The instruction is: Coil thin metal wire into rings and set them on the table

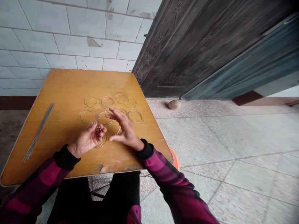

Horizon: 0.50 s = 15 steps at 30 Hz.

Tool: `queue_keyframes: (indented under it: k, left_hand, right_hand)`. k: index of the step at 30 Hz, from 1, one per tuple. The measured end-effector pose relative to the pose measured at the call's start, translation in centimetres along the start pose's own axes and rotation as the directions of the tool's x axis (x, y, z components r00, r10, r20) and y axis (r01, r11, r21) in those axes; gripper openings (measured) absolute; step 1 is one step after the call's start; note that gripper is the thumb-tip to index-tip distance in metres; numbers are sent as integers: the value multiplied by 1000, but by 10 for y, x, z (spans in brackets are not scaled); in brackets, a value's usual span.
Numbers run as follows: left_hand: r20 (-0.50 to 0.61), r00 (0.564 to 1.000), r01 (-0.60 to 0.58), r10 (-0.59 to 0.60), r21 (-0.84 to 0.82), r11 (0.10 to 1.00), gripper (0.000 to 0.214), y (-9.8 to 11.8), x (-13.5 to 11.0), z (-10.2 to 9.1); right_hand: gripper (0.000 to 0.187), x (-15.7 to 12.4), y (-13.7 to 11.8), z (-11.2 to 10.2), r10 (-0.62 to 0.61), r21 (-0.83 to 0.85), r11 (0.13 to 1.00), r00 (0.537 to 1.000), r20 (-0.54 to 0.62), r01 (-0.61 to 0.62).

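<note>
At the near middle of the desk (70, 84): head view, the only one. Both hands are over one wire loop (102, 144), just short of two rows of finished rings.
Left hand (87, 139): fingers curled closed, pinching the loop's wire between thumb and fingertips.
Right hand (123, 129): fingers stretched out and spread, clasping nothing. It lies over the loop's right arc; whether it presses on the wire cannot be told.
Wire loop: thin pale metal, largely hidden under both hands, with its near curve showing beside the left hand.
Laid rings (87, 116): several similar rings in two rows just beyond the hands, some touching their neighbours.
Straight wires (38, 132): a slim bundle along the left side of the desk, well apart from the hands.
Handling, as judged: light, springy and smooth, so likely to slip or spring open, and easily bent out of round if squeezed. It is best pinched where the wire overlaps itself, with the opposite arc steadied.
Surroundings: tiled wall (58, 40) at the far side, dark door (198, 46) at far right, a stone (174, 104) on the floor by the door.
</note>
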<state>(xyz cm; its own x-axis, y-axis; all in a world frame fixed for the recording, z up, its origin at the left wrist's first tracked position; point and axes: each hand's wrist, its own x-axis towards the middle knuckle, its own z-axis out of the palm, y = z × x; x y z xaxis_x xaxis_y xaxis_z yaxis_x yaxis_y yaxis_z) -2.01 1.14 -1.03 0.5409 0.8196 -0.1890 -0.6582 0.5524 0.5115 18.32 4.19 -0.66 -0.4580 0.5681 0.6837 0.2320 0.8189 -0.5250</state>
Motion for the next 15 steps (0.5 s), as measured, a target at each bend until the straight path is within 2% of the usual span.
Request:
queue_keyframes:
  k: [4,7,15]
  left_hand:
    - [4,1000,-11,11,-28,1000,32,4,0,1]
    - [-6,999,-33,33,-26,999,28,6,0,1]
    - [-41,994,-98,99,45,994,23,9,1,5]
  right_hand:
    - [102,2,0,0,-32,-13,999,999,-21,32]
    - [101,3,-1,0,-63,-2,998,998,-30,63]
    - [100,1,-2,0,-33,-50,998,999,30,35]
